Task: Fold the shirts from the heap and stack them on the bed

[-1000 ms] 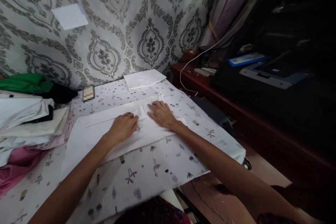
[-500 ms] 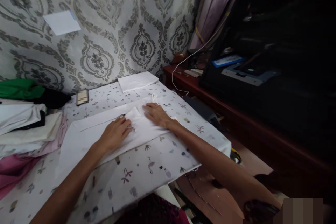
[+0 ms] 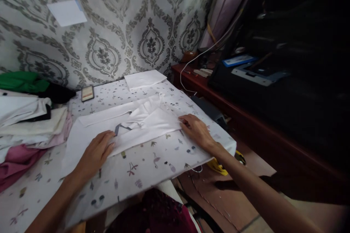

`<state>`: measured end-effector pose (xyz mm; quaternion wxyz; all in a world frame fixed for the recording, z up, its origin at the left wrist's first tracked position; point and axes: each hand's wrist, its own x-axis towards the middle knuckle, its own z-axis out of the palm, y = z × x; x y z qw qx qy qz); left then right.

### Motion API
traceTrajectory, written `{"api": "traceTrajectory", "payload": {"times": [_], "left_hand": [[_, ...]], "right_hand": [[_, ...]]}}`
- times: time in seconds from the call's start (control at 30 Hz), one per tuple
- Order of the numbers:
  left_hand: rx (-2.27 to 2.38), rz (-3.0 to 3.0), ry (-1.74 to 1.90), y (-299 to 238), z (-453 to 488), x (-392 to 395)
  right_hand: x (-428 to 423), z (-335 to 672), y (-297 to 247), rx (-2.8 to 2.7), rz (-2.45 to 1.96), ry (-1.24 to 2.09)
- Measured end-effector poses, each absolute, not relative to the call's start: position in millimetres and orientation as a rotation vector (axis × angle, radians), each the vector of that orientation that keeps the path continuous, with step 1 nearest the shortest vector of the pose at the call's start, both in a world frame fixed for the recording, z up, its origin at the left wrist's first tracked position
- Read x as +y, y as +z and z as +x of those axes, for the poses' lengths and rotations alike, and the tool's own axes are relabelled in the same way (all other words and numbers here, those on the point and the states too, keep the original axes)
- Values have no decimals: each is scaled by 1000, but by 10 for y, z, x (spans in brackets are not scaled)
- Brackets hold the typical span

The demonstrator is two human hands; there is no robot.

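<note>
A white shirt (image 3: 155, 118), partly folded, lies across the table, with a dark striped trim (image 3: 118, 129) showing near its middle. My left hand (image 3: 100, 149) rests flat on the shirt's near side, fingers stretched out beside the trim. At the shirt's right end, my right hand (image 3: 195, 129) has its fingers closed on the edge of the cloth. Creases bunch up in the fabric between the two hands.
On the left is a pile of clothes (image 3: 35, 123). A folded white cloth (image 3: 144, 79) and a small box (image 3: 87, 93) lie toward the wall. The patterned table cover (image 3: 153, 160) ends beside a dark red cabinet (image 3: 246, 116); a white cable (image 3: 182, 80) hangs there.
My right hand has slid right and toward me, from the middle of the shirt to its right end. My left hand has drawn back left, uncovering the striped trim.
</note>
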<state>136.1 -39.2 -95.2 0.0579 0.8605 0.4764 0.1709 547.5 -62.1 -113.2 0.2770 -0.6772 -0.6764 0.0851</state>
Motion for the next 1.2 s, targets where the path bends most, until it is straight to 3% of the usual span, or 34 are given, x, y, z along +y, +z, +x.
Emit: {"api": "traceTrajectory", "payload": {"times": [0.3,0.5,0.87,1.03,1.2], "left_hand": [[1548,2677,588,-1172,817,-535],[1762,2301,669,-969,377,-601],[1782,2229,495,-871,647,-354],[1875,2118,397,-854,593,-264],[1909,2164,359,-810,389,192]], "right_hand": [[-547,5515,-1271,-1896,-1764,129],[-586,5344,-1177,-1905,-1803,-6],[-420,3564,-771,-2336,-1096,533],[-446,2960,-766,-2551,-986,561],[-486,2576,-774,-2846,-846,365]]}}
